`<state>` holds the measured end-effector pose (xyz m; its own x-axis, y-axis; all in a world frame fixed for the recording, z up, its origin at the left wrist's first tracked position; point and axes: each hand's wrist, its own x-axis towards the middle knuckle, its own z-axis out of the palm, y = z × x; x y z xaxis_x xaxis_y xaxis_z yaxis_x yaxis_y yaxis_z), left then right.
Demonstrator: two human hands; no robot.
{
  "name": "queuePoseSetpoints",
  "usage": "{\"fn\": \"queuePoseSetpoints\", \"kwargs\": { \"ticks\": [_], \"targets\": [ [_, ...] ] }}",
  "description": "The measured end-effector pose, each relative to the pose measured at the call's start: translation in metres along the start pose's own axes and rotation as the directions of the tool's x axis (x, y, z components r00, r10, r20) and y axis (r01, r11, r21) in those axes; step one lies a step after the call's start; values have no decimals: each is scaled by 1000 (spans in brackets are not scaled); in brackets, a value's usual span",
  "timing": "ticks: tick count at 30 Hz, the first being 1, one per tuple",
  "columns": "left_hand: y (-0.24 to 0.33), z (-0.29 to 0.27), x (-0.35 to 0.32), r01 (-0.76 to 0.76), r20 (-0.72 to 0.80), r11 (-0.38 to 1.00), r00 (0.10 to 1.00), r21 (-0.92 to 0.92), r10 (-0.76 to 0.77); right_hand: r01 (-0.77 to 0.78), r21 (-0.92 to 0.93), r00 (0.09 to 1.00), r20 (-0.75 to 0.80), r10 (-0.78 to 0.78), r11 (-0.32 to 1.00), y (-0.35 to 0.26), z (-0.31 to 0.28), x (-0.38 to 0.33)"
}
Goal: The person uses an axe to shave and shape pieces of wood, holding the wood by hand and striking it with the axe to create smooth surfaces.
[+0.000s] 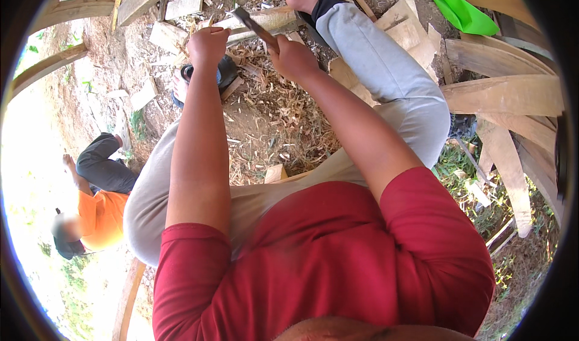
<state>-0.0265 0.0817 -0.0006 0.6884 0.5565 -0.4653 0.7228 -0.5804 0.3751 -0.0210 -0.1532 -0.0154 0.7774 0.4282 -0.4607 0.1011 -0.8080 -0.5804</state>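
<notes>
My right hand (294,59) is wrapped round the wooden handle of a hammer (258,28). The hammer's dark head points up and to the left, above a pale wooden piece (274,19) on the ground. My left hand (208,44) is closed in a fist at the left end of that wood. A thin tip rises just above the fist, but what the fingers hold is too small and hidden to name. Below the left hand, a dark sandal (227,71) is on one of my feet.
Wood shavings (274,94) cover the ground between my legs. Curved planks (503,95) are stacked at the right, beside a bright green bag (461,8). More curved timbers (72,7) stand at the upper left. A person in an orange top (108,211) sits at the left.
</notes>
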Motion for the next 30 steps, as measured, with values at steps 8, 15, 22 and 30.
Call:
{"fn": "queuePoseSetpoints", "kwargs": {
  "ticks": [8, 15, 22, 30],
  "targets": [
    [2, -1, 2, -38, 9, 996, 999, 81, 38, 30, -6, 999, -22, -30, 1000, -6, -4, -3],
    [-1, 1, 4, -2, 22, 1000, 1000, 7, 2, -24, -21, 999, 38, 25, 999, -6, -1, 2],
    [-5, 5, 10, 34, -8, 999, 999, 18, -34, -36, -15, 998, 45, 36, 999, -1, -2, 4],
    [-7, 1, 17, 63, 69, 998, 996, -3, -62, -29, 10, 999, 41, 28, 1000, 4, 1, 3]
  ]
}}
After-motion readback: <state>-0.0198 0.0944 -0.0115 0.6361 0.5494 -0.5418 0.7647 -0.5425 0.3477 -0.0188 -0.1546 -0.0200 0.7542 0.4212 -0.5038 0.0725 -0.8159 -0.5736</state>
